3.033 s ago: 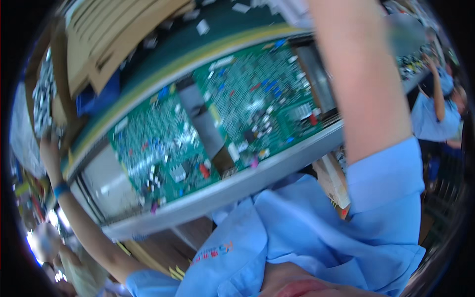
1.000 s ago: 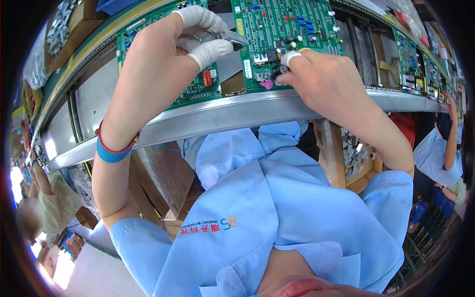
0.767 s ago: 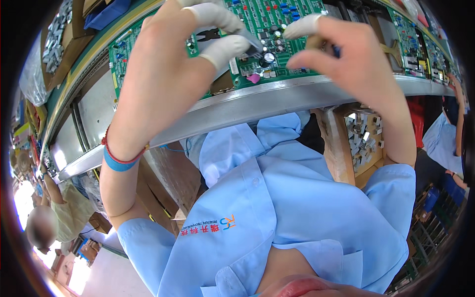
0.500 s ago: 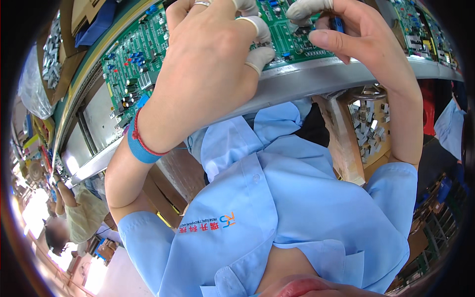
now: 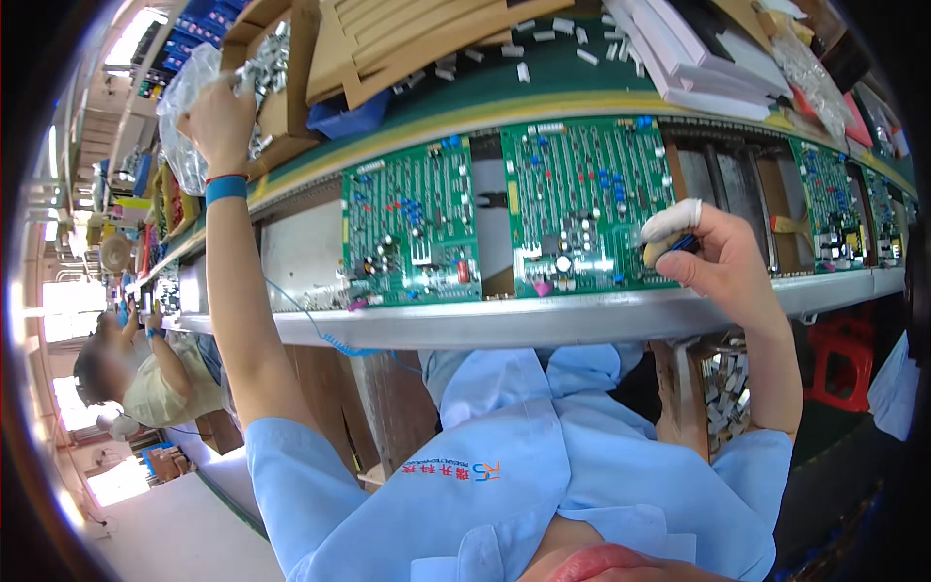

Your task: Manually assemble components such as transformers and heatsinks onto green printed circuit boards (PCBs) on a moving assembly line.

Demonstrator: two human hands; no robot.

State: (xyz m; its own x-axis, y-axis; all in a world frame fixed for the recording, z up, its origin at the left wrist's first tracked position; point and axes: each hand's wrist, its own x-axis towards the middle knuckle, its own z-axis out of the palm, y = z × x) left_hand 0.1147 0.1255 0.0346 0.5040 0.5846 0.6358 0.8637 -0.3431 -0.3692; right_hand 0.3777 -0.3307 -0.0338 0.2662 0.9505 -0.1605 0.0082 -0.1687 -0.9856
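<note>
My left hand point(image 5: 221, 124), with a blue wrist strap point(image 5: 226, 188), reaches far left to the near side of a cardboard box point(image 5: 299, 102) of small silver metal parts point(image 5: 268, 64). Its fingertips are too unclear to show whether they hold anything. My right hand point(image 5: 713, 250), white finger cots on some fingers, is closed on a small blue-and-black object point(image 5: 683, 242) whose kind I cannot make out. It hovers at the right edge of a green circuit board point(image 5: 558, 218) filled with components. A second circuit board point(image 5: 412, 218) lies to the left.
A metal rail point(image 5: 543, 315) runs along the front. Clear plastic bags point(image 5: 186, 102) lie beside the box. Cardboard dividers point(image 5: 398, 44), a blue bin point(image 5: 349, 118) and white stacked sheets point(image 5: 693, 73) sit behind. More boards point(image 5: 829, 209) stand at right; another person point(image 5: 160, 383) works at far left.
My left hand has left the circuit board and moved left to the box of metal parts. My right hand stays by the board, still gripping the blue-and-black object. The view has shifted.
</note>
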